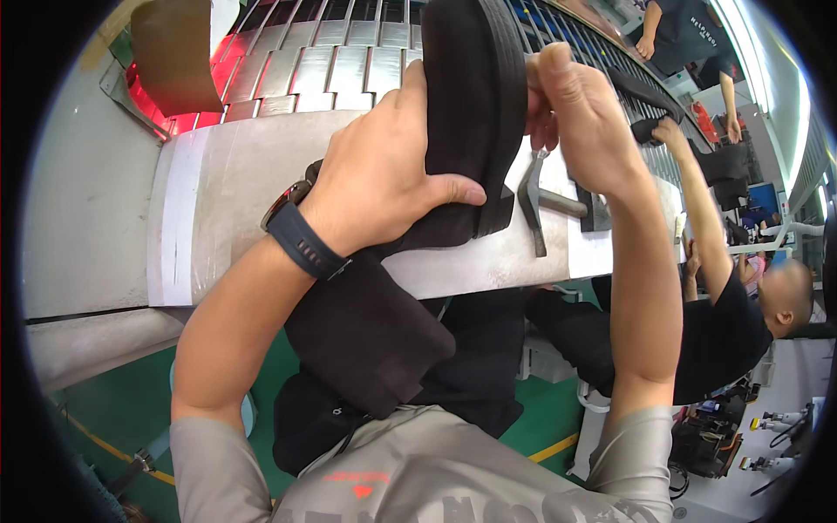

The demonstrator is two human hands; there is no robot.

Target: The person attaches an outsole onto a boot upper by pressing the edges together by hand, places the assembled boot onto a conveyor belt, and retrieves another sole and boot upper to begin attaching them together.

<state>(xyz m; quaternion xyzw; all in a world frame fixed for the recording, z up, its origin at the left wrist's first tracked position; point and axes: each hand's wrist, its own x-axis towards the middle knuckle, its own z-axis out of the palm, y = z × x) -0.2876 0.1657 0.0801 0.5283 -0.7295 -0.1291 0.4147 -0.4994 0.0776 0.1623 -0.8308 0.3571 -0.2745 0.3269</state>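
Note:
My left hand (375, 170) is wrapped round a black boot (462, 105), thumb pressed near the heel. The boot is turned on its side with its thick sole toward the right, and its soft shaft (370, 336) hangs over the table edge toward my lap. Close to the sole edge, my right hand (584, 118) has its fingers curled and thumb raised; whatever they pinch is hidden. A hammer (558, 204) lies on the worktable just below my right hand, beside a dark block (596, 214).
Behind the pale worktable (235, 183) runs a conveyor of metal slats (331, 74), lit red near a brown panel (177, 57). At the right, a seated co-worker (715, 340) reaches toward another dark shoe (645, 91). Another person (684, 39) stands across the conveyor.

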